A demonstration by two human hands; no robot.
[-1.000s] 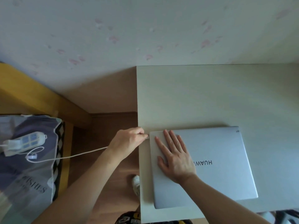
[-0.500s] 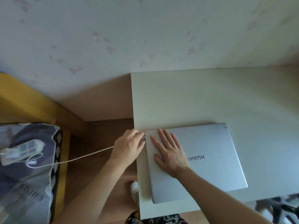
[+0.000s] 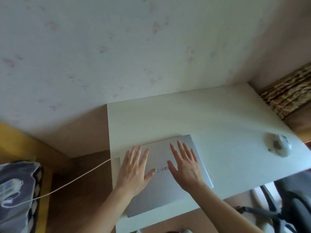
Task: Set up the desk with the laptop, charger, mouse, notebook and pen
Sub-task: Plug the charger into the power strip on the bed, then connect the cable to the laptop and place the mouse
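Note:
A closed silver laptop lies on the white desk near its front left corner. My left hand lies flat on the lid's left part with fingers spread. My right hand lies flat on the lid's right part, fingers straight. A white charger cable runs from the laptop's left edge down over the floor to a white power strip on a dark bag. A pale mouse sits blurred at the desk's right edge. No notebook or pen is in view.
The desk's back edge meets a wall with faint pink marks. A dark bag stands on the floor at the left beside a yellow frame. A grey chair shows at the lower right, and a brown patterned thing at the far right.
My left hand has left the cable plug at the laptop's side and now lies flat on the lid. My right hand slid rightward on the lid. The view swung right, revealing the mouse.

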